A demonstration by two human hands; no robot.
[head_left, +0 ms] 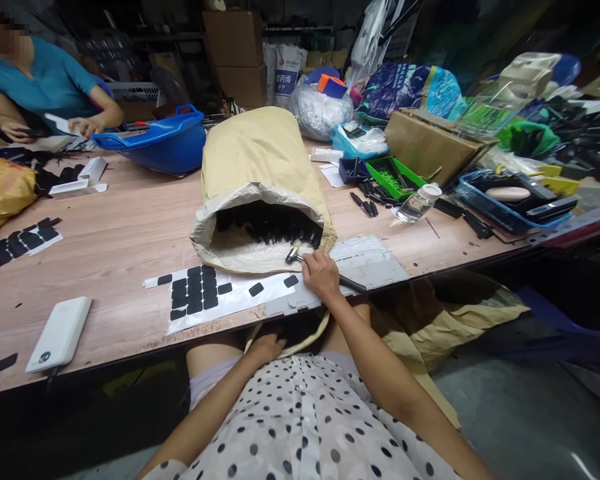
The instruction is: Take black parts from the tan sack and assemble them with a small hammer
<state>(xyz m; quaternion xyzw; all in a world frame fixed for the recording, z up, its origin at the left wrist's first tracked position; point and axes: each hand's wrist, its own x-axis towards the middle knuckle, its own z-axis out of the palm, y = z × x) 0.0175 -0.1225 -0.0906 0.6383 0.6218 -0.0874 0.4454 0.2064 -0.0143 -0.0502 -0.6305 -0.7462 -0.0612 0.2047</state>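
Note:
My right hand [321, 273] rests on the table's front edge, closed round a small hammer [300, 256] with a metal head and a black handle that sticks out to the right. The hammer head lies at the mouth of a tan paper sack [260, 173] lying on its side, with black parts inside it. My left hand [265, 348] is under the table edge at my lap, and its fingers are mostly hidden. A white sheet with black adhesive pads [200, 293] lies just left of my right hand. A pale plastic sheet [365, 263] lies under and right of it.
A white power bank [60, 333] lies front left. A blue basin [155, 141] stands at the back, with a person in a teal shirt [45, 80] behind it. A water bottle [417, 203], a green tray [393, 177], a cardboard box [430, 143] and a blue tray [510, 200] crowd the right side.

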